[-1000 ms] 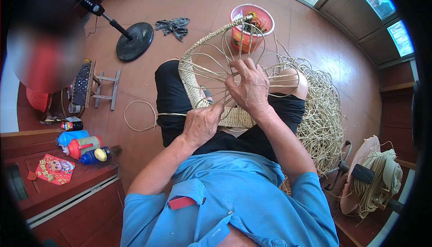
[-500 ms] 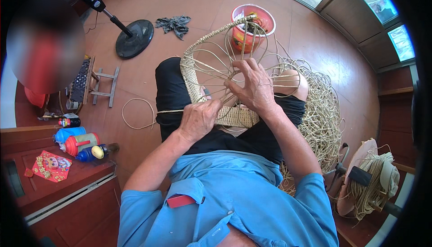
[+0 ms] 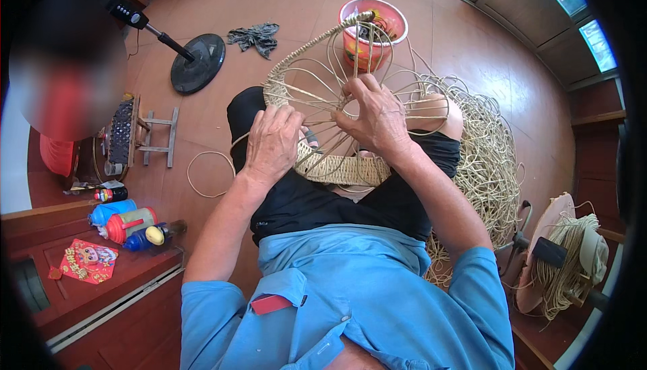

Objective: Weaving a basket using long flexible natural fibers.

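A round frame of pale cords with a thickly woven band (image 3: 340,168) rests across my knees, thin cord spokes running in to a small ring near its middle. My left hand (image 3: 273,144) grips the band's left side, fingers curled over it and the cords there. My right hand (image 3: 374,117) is closed on cords at the central ring, thumb toward the left and fingers bent above it. Exactly what lies under the fingertips is partly hidden.
A red bucket (image 3: 367,53) stands beyond the frame, and a tangled cord heap (image 3: 488,168) lies at right beside a cord spool (image 3: 566,262). A fan's base (image 3: 199,63), dark cloth (image 3: 255,38), wooden stool (image 3: 159,134) and bottles (image 3: 131,225) are at left.
My left hand has moved up and left from the lower part of the frame to its left band. My right hand has shifted slightly upward, staying at the middle cords.
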### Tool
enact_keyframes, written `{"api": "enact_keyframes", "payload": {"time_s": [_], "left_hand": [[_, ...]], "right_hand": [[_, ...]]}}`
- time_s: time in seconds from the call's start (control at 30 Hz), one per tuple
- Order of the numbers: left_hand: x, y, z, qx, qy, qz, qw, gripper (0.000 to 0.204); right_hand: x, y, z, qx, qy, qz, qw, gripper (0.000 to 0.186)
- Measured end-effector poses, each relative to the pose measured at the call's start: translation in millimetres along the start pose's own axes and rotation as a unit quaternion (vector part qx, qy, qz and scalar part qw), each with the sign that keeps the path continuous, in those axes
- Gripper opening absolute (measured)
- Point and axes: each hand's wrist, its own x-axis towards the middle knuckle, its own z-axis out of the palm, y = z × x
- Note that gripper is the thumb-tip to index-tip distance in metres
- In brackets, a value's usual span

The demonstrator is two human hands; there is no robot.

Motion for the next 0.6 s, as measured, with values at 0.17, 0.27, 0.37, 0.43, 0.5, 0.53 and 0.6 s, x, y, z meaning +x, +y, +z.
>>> {"api": "enact_keyframes", "payload": {"time_s": [0.17, 0.27, 0.37, 0.43, 0.5, 0.53, 0.6], "left_hand": [[-1.1, -1.0, 2.5, 0.077, -0.055, 0.026, 0.995, 0.008], [0.2, -0.7, 7.3, 0.091, -0.026, 0.048, 0.994, 0.007], [-4.6, 9.0, 9.6, 0.097, 0.108, 0.102, 0.984, 0.008], [-14.0, 27.8, 12.2, 0.035, 0.062, 0.084, 0.994, 0.008], [-23.4, 55.4, 20.9, -0.024, 0.018, 0.06, 0.998, 0.009], [-25.8, 71.8, 28.9, -0.112, 0.002, -0.016, 0.994, 0.007], [-24.8, 87.4, 42.1, -0.199, -0.013, -0.094, 0.975, 0.006]], "right_hand": [[1.0, 1.1, 0.1, 0.01, 0.0, -0.006, 1.0, 0.042], [-0.6, 1.0, 0.3, 0.006, 0.0, 0.0, 1.0, 0.042], [-0.2, 2.4, 0.8, 0.011, 0.007, -0.006, 1.0, 0.041], [-0.3, 2.5, 1.0, 0.015, 0.0, -0.001, 1.0, 0.041], [-1.4, 1.6, -0.2, 0.009, -0.004, -0.006, 1.0, 0.041], [-2.5, 0.9, -1.5, 0.002, -0.015, 0.0, 1.0, 0.042], [-5.3, -0.3, -5.5, -0.007, -0.034, -0.002, 0.999, 0.048]]}}
